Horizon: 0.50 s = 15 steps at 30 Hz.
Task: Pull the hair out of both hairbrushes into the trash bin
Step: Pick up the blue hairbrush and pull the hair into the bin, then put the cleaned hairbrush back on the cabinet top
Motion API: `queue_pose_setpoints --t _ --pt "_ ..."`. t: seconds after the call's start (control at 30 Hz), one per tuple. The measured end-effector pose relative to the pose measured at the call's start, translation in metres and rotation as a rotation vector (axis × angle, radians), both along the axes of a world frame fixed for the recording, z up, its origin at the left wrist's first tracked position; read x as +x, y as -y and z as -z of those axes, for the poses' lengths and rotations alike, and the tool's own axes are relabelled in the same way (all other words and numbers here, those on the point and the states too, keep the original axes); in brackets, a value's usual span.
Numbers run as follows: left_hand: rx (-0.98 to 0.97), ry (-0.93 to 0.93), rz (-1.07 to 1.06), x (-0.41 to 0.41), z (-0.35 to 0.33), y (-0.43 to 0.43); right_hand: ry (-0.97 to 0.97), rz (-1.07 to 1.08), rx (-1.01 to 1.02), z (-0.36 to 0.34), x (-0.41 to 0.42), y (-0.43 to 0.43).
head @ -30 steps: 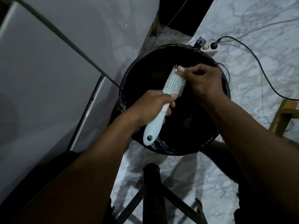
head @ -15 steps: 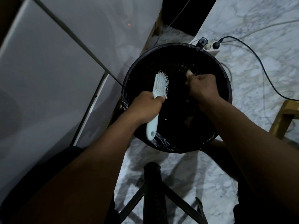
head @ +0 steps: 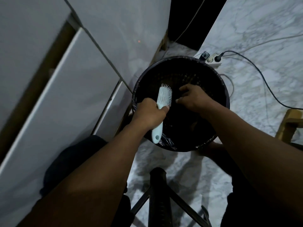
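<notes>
A pale mint hairbrush is held over the left side of the black trash bin, bristles turned to the right. My left hand grips its handle, whose end sticks out below my fist. My right hand hovers inside the bin's mouth just right of the brush, fingers curled and pinched; any hair in them is too dark to make out. Only one hairbrush is in view.
The bin is lined with a dark bag and stands on a marble floor. White cabinet doors rise on the left. A power strip with black cable lies behind the bin. A black stand is below, a wooden frame at right.
My right hand left the bristles and dropped lower into the bin. My left hand turned the brush edge-on and shifted it left. The view also drifted.
</notes>
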<state>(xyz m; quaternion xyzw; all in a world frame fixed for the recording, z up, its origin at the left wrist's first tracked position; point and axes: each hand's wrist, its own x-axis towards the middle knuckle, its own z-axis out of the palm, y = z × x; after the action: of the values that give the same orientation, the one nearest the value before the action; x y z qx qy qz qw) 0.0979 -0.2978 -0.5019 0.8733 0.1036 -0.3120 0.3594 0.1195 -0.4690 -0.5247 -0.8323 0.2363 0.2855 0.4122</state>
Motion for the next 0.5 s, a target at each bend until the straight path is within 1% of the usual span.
queue_pose_setpoints --t 0.1,0.2,0.33,0.5 --pt "-0.033 0.054 -0.054 -0.01 -0.028 -0.01 0.075 0.031 0.008 -0.035 -0.006 -0.004" --pt "0.001 0.112 -0.055 -0.017 -0.076 -0.02 0.119 0.001 0.033 -0.086 -0.01 -0.003" --pt "0.067 0.266 -0.049 -0.024 -0.151 -0.027 0.218 -0.017 0.093 -0.175 -0.019 -0.003" --pt "0.029 0.499 -0.049 -0.042 -0.255 -0.032 0.425 -0.067 0.093 -0.294 -0.04 -0.012"
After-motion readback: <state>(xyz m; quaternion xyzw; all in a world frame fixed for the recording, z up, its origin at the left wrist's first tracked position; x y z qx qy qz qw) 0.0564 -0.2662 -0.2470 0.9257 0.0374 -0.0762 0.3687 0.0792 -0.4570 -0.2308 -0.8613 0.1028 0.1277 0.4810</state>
